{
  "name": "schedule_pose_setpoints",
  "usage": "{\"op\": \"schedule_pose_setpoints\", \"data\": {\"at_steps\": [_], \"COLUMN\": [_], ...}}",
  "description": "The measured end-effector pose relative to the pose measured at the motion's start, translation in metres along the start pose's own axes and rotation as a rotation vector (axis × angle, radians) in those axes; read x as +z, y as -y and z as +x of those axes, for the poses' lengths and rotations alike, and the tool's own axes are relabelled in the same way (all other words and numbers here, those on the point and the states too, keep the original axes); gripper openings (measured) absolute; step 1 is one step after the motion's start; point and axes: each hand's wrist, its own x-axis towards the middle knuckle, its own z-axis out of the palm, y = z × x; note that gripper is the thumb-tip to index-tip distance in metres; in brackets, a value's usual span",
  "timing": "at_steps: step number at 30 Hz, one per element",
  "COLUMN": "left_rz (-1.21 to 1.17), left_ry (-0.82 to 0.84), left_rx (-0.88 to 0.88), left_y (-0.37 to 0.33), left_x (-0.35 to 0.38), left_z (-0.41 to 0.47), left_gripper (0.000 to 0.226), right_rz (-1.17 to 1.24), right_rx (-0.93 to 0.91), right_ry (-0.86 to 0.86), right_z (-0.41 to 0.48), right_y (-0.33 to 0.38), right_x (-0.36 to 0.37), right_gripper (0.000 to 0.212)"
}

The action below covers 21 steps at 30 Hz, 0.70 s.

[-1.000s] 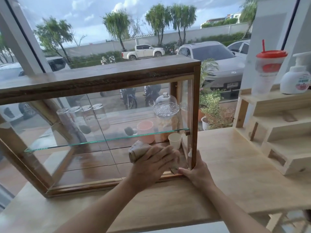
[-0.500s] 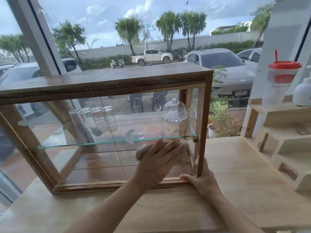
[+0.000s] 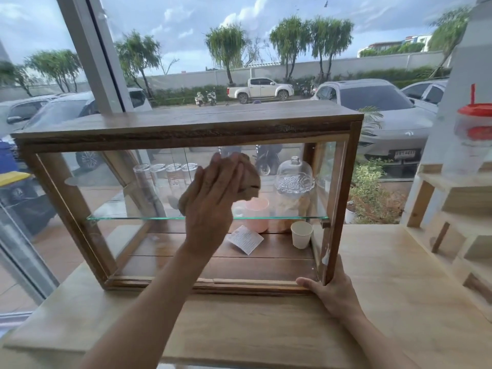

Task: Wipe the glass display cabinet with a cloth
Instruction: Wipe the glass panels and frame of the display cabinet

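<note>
A wood-framed glass display cabinet (image 3: 186, 129) stands on a light wooden counter (image 3: 266, 328). My left hand (image 3: 213, 198) presses a crumpled tan cloth (image 3: 249, 179) flat against the upper middle of the front glass pane. The cloth sticks out past my fingers on the right. My right hand (image 3: 334, 292) grips the cabinet's lower right front corner, thumb along the bottom rail.
Inside, on a glass shelf (image 3: 119, 217), are several glass tumblers (image 3: 165, 174), a glass dome (image 3: 294, 174) and a pink cup (image 3: 255, 211). A paper cup (image 3: 300, 234) and paper slip (image 3: 245, 239) lie below. A stepped wooden rack (image 3: 452, 209) with a red-lidded cup (image 3: 474, 134) stands right.
My left hand has slid the cloth from the lower right of the front glass up to the upper middle. My right hand has stayed on the lower right corner.
</note>
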Motion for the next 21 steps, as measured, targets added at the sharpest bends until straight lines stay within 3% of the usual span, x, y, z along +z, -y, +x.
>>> {"op": "schedule_pose_setpoints", "data": {"at_steps": [3,6,8,13,18,21], "left_rz": [-0.020,-0.078,-0.089,-0.125,-0.256,-0.262], "left_ry": [0.049,0.155,0.155,0.104,0.323,0.202], "left_rx": [-0.035,0.179,0.244,0.113,0.440,0.289], "left_y": [-0.031,-0.068,-0.052,-0.014,-0.078,-0.050], "left_x": [-0.001,0.010,0.011,-0.007,0.001,0.003], "left_z": [-0.039,-0.056,-0.027,-0.018,-0.040,0.028], "left_gripper": [0.065,0.050,0.052,0.041,0.036,0.039], "right_rz": [-0.002,-0.015,-0.022,0.001,-0.023,-0.036], "right_rx": [0.009,0.018,0.021,0.032,0.039,0.039], "right_ry": [0.001,0.030,0.060,0.082,0.073,0.082], "right_z": [-0.001,-0.002,0.000,0.002,0.000,0.000], "right_y": [0.001,0.001,0.001,0.001,-0.001,0.000], "right_x": [0.000,-0.003,-0.007,-0.008,-0.007,-0.008], "right_gripper": [0.066,0.068,0.070,0.077,0.074,0.072]}}
